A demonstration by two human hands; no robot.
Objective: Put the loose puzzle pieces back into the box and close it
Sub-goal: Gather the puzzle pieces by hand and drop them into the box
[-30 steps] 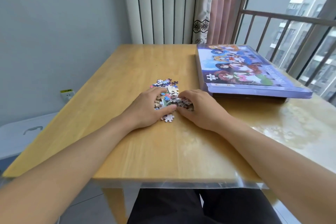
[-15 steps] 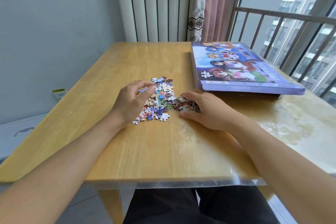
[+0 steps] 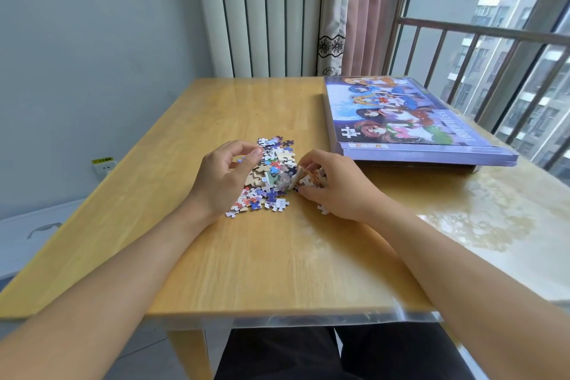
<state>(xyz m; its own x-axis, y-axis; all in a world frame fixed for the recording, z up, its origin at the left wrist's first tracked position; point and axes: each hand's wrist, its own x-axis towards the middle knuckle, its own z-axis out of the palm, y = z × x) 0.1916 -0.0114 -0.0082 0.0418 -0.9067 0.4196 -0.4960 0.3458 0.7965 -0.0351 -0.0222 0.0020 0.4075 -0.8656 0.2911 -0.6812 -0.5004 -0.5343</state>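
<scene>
So at this point my right hand (image 3: 337,185) had its fingers curled round a small bunch of puzzle pieces (image 3: 303,177), lifting them a bit off the worktop (image 3: 253,256). Half a second before, that same hand was flat down over the right end of the heap, so the change was that it had tipped up and the grabbed pieces were showing between my fingers. One stray piece (image 3: 323,209) had ended up lying just under that hand, near my wrist, and it wasn't there before.

My left hand (image 3: 225,177) was sitting at the left edge of the pile (image 3: 268,177), thumb and fingertips brought loosely together over the pieces. Can't honestly tell if it had a piece pinched or not. It looked much the same as a moment earlier, maybe shifted slightly in toward the heap.

The rest of the loose pieces were spread between my two hands and a little beyond my fingertips, same patch of worktop as before. The box (image 3: 410,123) lay beyond my right hand and off to its right, lid on, well clear of the pile, and it hadn't moved.
</scene>
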